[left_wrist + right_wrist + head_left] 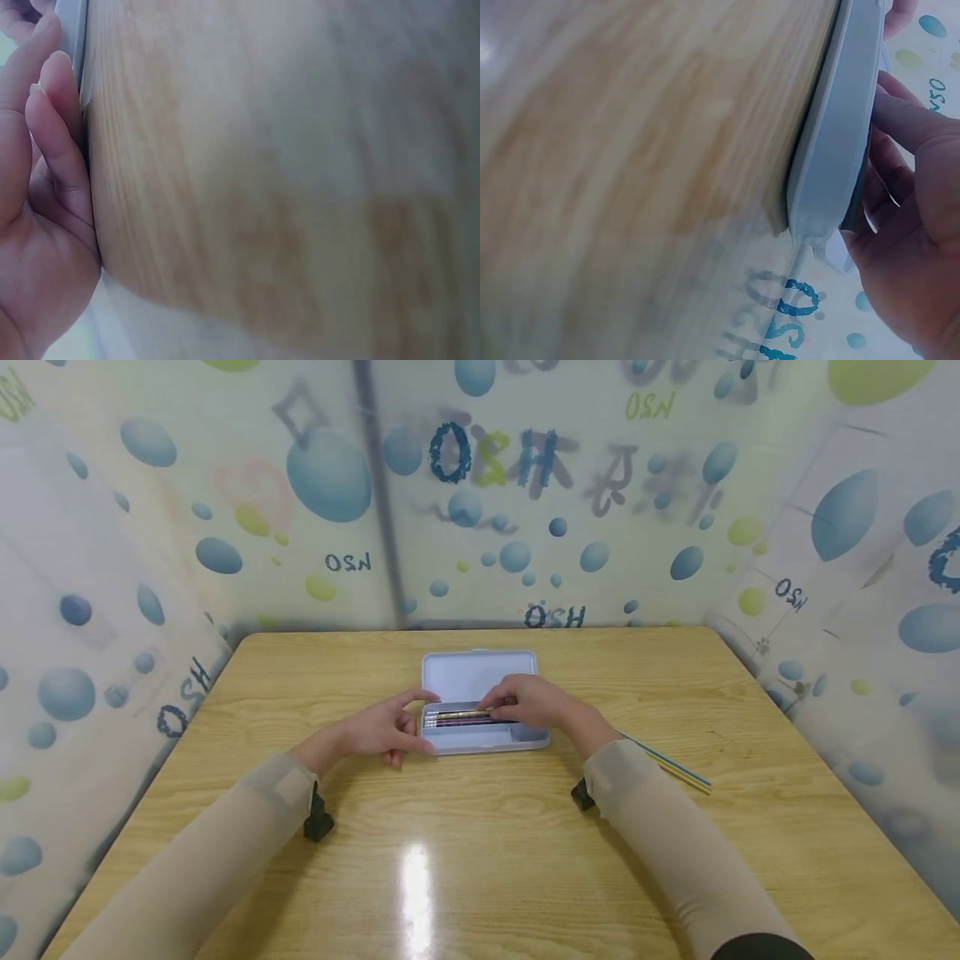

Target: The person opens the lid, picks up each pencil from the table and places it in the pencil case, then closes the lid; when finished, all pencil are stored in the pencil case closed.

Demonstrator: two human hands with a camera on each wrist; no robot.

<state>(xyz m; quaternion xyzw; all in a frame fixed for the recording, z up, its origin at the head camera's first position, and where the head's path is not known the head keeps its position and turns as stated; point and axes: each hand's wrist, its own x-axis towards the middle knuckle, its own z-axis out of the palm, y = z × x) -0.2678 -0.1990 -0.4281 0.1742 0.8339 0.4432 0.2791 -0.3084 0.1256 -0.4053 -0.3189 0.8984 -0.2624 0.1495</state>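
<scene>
An open light grey pencil case (480,742) lies on the table with its lid (468,672) tipped back on the far side. Several pencils (453,718) lie side by side in its far compartment; their right ends are hidden under my right hand. My left hand (378,727) holds the case at its left end, forefinger at the far corner and thumb at the near one. From above, my right hand (536,702) reaches into the case, thumb and fingers pinching at a pencil. A dark strip shows beneath that hand, along the case wall (836,127), in the right wrist view.
Two thin sticks or pencils, one blue (667,757) and one yellow (686,777), lie on the wooden table (480,860) beside my right forearm. Patterned cloth walls (480,527) stand round the table's back and sides.
</scene>
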